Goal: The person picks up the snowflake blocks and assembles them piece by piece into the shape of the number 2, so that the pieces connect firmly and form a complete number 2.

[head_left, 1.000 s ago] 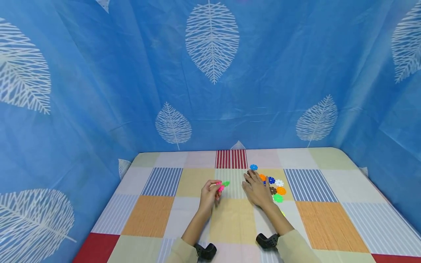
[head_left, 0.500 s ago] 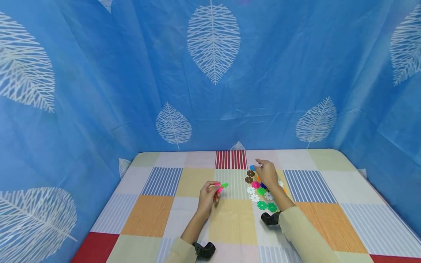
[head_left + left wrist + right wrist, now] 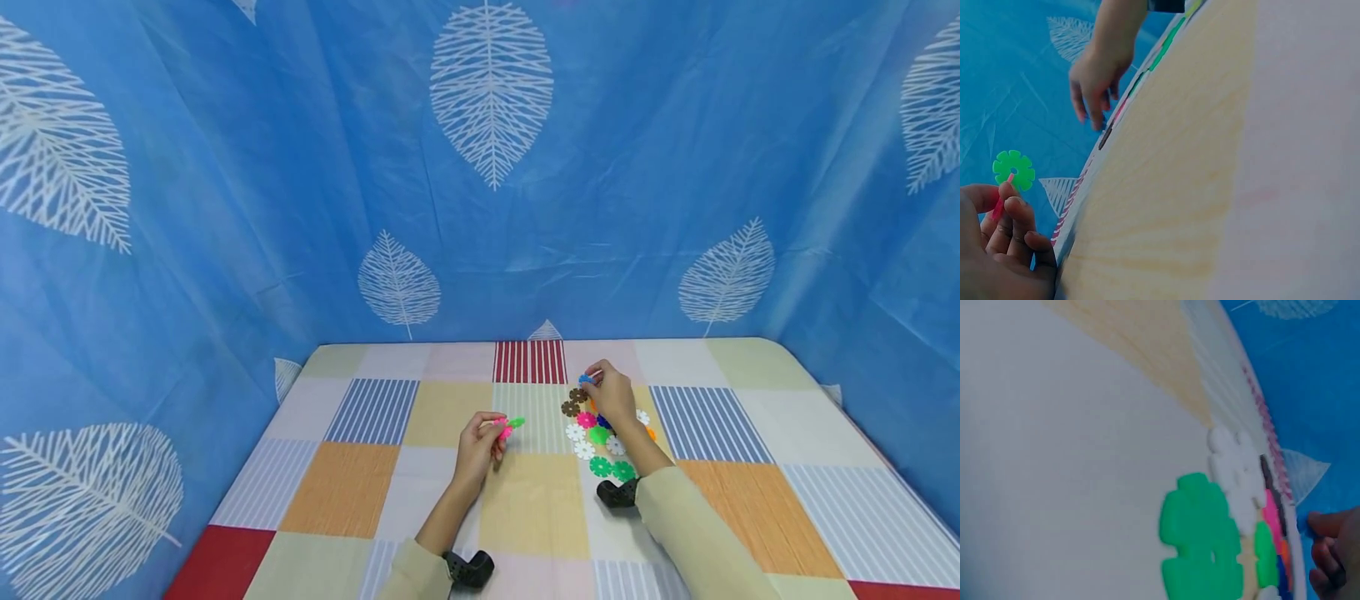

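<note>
My left hand pinches a pink notched flower disc between thumb and fingers, left of the loose pieces. A bright green flower disc is slotted into the pink one and sticks out past the fingertips. At the far end of the pile, my right hand pinches a blue flower disc between thumb and forefinger. Two brown discs lie just below that hand on the patchwork cloth. In the right wrist view the right fingers show at the edge, with the blue piece hardly visible.
Several loose flower discs lie under and beside the right forearm: a pink disc, a white disc, a dark green disc and an orange disc among them. A blue leaf-print curtain hangs behind the table.
My right hand has moved from flat over the pile to its far end and now grips the blue disc, shifted slightly from its place. The left hand keeps its joined pink and green discs still.
</note>
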{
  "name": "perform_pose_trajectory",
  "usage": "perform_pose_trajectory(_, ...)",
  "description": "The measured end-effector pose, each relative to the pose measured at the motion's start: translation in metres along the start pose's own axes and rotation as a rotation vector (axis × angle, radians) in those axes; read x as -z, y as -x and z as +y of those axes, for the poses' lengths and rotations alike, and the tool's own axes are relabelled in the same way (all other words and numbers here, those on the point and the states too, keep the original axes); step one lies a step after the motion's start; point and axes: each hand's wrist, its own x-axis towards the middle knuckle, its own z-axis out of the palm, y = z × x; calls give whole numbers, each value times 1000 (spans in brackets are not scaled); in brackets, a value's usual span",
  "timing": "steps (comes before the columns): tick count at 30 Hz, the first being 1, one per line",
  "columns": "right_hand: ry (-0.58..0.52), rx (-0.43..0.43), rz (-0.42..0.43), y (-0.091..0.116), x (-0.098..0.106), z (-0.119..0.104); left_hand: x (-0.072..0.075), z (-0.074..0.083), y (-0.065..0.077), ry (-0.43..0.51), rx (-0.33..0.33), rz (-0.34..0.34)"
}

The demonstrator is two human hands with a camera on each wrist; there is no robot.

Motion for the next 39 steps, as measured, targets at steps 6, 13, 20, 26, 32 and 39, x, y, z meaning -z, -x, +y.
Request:
perform_pose_trajectory(6, -396, -47, 19, 26, 3, -23, -1, 2, 1, -5, -6, -11)
perform_pose_trajectory(13, -857, -248, -112, 73, -3, -55, -2, 1, 3, 9, -29, -69)
perform_pose_trajectory(20, -929, -259, -131, 91, -14, -57, -4, -2, 6, -25, -72, -147)
perform_pose_trajectory(26, -879, -258, -140, 96, -16, -56, -4, -7, 6, -62, -88, -169)
perform_pose_trajectory(32, -863, -256, -182, 98, -19, -55, -4, -8, 6, -123, -59, -170)
perform_pose_trajectory(39, -871, -259, -200, 102, -15, -59, -5, -6, 9, -173, -86, -189)
